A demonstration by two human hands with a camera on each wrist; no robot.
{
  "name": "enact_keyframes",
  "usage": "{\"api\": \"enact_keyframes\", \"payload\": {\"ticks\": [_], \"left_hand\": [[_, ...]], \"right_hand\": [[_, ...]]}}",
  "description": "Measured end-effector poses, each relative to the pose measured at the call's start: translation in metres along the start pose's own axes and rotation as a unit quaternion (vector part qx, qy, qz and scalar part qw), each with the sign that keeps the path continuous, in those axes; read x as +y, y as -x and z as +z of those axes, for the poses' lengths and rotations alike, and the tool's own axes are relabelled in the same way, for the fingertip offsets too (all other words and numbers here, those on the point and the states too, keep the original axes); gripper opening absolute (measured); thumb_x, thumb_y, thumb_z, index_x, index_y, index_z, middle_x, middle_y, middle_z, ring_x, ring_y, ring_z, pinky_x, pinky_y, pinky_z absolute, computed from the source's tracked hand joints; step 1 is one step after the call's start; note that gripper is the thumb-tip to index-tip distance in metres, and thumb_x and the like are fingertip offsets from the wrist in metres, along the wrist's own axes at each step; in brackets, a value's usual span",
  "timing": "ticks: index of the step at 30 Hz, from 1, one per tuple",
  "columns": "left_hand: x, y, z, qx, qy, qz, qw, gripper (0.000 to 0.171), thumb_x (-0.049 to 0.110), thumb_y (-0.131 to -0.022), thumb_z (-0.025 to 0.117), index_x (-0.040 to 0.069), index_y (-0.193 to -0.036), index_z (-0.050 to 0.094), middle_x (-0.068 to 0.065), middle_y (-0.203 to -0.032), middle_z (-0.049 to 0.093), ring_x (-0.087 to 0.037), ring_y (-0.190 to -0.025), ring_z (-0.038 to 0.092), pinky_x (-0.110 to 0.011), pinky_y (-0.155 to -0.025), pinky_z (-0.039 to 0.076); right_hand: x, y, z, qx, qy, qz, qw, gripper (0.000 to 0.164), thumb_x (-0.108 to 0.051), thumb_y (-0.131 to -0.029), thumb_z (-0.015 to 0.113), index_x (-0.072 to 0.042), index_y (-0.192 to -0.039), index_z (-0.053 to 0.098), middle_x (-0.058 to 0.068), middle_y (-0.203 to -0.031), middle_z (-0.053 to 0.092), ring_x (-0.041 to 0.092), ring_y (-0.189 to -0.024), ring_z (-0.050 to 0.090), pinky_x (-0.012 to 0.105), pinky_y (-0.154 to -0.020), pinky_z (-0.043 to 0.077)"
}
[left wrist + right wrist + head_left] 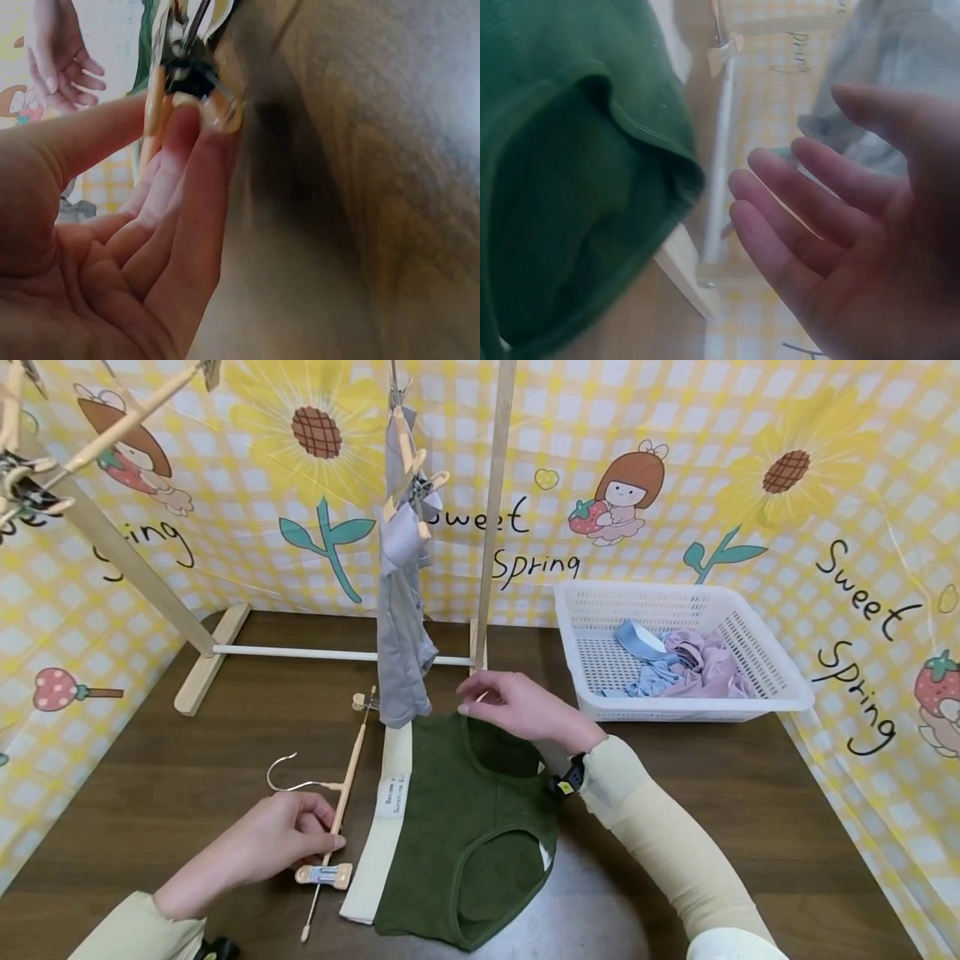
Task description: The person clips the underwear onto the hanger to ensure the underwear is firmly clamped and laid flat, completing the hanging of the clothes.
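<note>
Dark green underpants (450, 810) with a cream waistband (375, 860) lie spread on the table. Left of the waistband is a wooden clip hanger (348, 777) with a metal hook. My left hand (281, 837) pinches it close to its nearer clip (324, 876); in the left wrist view, thumb and fingers are at the clip's wooden ends (154, 105). My right hand (517, 706) hovers by the far leg opening. Its fingers (817, 195) look loosely bent with nothing between them in the right wrist view, apart from the green cloth (562, 202).
Grey garments (405, 627) hang from clips on a wooden rack (490, 510) behind the underpants. A white basket (690, 708) at the back right holds blue and lilac clothes (701, 664). Further wooden clip hangers (127, 427) hang at the upper left.
</note>
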State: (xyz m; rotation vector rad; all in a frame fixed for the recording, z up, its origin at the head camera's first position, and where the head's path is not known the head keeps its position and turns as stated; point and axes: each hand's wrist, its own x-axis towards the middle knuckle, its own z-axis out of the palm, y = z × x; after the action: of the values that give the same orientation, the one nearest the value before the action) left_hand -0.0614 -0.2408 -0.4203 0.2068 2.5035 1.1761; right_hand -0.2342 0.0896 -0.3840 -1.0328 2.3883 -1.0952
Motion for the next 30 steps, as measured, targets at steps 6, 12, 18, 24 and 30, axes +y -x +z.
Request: {"api": "enact_keyframes", "payload": {"ticks": [6,12,18,24,30], "left_hand": [[-0.004,0.004,0.002,-0.042,0.047,-0.012,0.9979,0.021,0.012,-0.086,0.080,0.004,-0.088,0.060,-0.004,-0.065,0.065,-0.018,-0.056,0.062,-0.031,-0.051,0.054],[0.001,0.003,0.002,-0.036,0.034,-0.033,0.9982,0.023,0.013,-0.086,0.081,0.004,-0.086,0.059,-0.003,-0.064,0.064,-0.018,-0.054,0.061,-0.032,-0.048,0.053],[0.019,0.002,-0.006,-0.021,-0.097,-0.040,0.9943,0.033,0.033,-0.091,0.077,0.012,-0.070,0.063,0.002,-0.057,0.060,-0.016,-0.047,0.060,-0.033,-0.050,0.051],[0.044,-0.022,-0.041,0.044,-0.188,0.001,0.9812,0.040,0.047,-0.100,0.062,0.011,-0.086,0.069,0.003,-0.067,0.061,-0.015,-0.058,0.056,-0.038,-0.057,0.047],[0.051,-0.068,-0.062,0.100,-0.195,0.011,0.9756,0.042,0.042,-0.102,0.059,0.001,-0.107,0.070,-0.010,-0.093,0.069,-0.029,-0.085,0.065,-0.050,-0.076,0.050]], "right_hand": [[0.000,-0.010,0.012,-0.029,0.028,-0.008,0.999,0.035,-0.027,-0.102,0.065,-0.004,-0.128,0.065,-0.002,-0.111,0.067,0.016,-0.099,0.064,0.029,-0.089,0.050],[-0.006,-0.022,0.023,-0.052,0.040,-0.015,0.998,0.035,-0.026,-0.102,0.066,-0.003,-0.128,0.065,-0.001,-0.109,0.069,0.012,-0.098,0.064,0.026,-0.088,0.050],[-0.012,-0.033,0.031,-0.068,0.064,-0.017,0.996,0.033,-0.026,-0.101,0.068,-0.003,-0.123,0.067,-0.001,-0.104,0.070,0.010,-0.092,0.064,0.024,-0.084,0.050],[-0.016,-0.044,0.033,-0.073,0.083,-0.015,0.994,0.022,-0.027,-0.101,0.068,-0.008,-0.113,0.068,-0.002,-0.087,0.065,0.011,-0.072,0.056,0.025,-0.072,0.046],[-0.016,-0.058,0.037,-0.078,0.084,0.003,0.993,0.023,-0.027,-0.100,0.068,-0.008,-0.115,0.068,-0.001,-0.089,0.065,0.012,-0.073,0.056,0.026,-0.072,0.045]]}}
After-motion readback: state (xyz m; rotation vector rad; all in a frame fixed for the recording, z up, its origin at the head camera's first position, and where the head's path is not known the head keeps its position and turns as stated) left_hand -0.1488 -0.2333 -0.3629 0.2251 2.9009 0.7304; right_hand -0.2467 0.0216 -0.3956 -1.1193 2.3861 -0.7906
